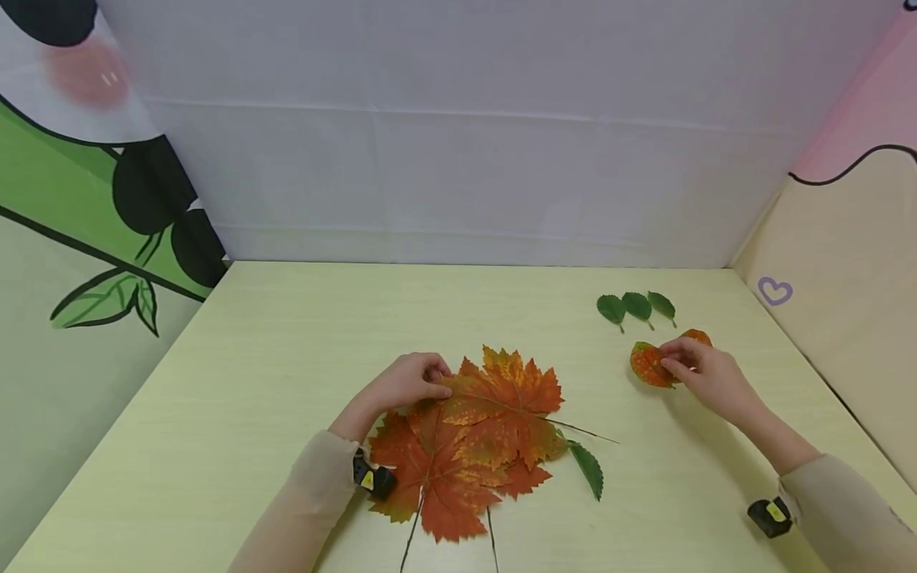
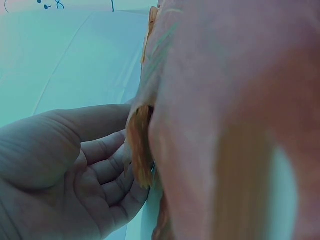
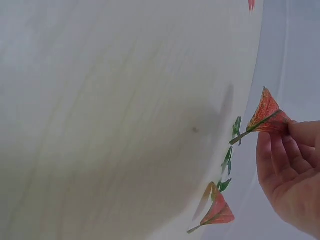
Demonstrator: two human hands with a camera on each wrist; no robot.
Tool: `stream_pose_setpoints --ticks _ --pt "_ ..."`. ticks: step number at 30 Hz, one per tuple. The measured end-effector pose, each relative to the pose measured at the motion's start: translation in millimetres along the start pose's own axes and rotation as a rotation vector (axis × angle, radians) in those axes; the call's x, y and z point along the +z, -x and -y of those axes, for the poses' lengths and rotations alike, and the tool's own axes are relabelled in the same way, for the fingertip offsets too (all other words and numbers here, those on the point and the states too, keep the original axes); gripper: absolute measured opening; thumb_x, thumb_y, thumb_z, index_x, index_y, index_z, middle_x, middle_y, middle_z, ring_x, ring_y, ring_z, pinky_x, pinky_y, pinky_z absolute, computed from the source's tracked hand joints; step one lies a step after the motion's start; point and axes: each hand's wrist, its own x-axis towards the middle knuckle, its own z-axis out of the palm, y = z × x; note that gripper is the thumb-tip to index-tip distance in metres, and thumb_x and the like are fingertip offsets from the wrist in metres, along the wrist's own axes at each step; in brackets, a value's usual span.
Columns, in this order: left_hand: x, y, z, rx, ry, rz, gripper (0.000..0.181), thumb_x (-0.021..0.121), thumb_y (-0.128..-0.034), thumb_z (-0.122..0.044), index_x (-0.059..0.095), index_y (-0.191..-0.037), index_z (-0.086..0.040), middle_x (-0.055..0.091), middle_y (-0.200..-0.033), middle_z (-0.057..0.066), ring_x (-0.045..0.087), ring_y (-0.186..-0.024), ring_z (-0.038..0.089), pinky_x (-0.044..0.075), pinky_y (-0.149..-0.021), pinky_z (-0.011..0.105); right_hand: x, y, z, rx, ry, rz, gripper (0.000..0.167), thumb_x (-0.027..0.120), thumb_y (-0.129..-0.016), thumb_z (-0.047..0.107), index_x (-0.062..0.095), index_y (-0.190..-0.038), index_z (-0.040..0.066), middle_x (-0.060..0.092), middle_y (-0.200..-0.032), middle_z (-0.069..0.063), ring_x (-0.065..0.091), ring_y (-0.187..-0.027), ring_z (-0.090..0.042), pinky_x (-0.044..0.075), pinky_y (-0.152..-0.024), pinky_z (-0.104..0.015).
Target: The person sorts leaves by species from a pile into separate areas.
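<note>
My left hand (image 1: 407, 382) pinches the upper left edge of a large orange maple leaf (image 1: 512, 402). That leaf lies over other red-orange maple leaves (image 1: 447, 509) with thin dark stems. In the left wrist view the thumb and fingers meet at the leaf's curled brown edge (image 2: 140, 145). To the right, my right hand (image 1: 709, 382) pinches a small orange-red leaf (image 1: 647, 366) between thumb and fingers, held above the table in the right wrist view. A second small orange leaf (image 3: 218, 212) lies on the table, partly hidden behind this hand in the head view.
Three small green leaves (image 1: 636, 305) lie in a row at the back right of the pale table (image 1: 286, 318). Another green leaf (image 1: 587, 469) pokes out from the right side of the maple pile. A white wall (image 1: 458, 175) bounds the back, with painted side panels.
</note>
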Motion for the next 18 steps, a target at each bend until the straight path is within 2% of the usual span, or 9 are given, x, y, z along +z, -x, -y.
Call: stream_pose_setpoints --ticks 4,18 --pt "-0.4 -0.3 0.1 -0.002 -0.003 -0.002 0.018 0.067 -0.0821 -0.018 0.061 -0.095 -0.008 0.059 -0.079 0.001 0.053 -0.069 0.012 0.044 -0.063 0.027 -3 -2.7 -10 0.027 0.03 -0.018 0.017 0.057 -0.09 0.015 0.061 -0.1 0.001 0.066 -0.088 -0.014 0.057 -0.072 -0.006 0.045 -0.056 -0.021" --pt "-0.8 1.8 -0.2 0.005 0.003 0.005 0.017 0.067 -0.0825 -0.018 0.06 -0.096 -0.009 0.059 -0.079 0.001 0.053 -0.068 0.012 0.044 -0.062 0.027 -10 -10.8 -26 0.138 0.041 -0.013 0.023 0.054 -0.092 0.019 0.061 -0.1 -0.001 0.065 -0.09 -0.021 0.06 -0.073 -0.021 0.044 -0.053 -0.023"
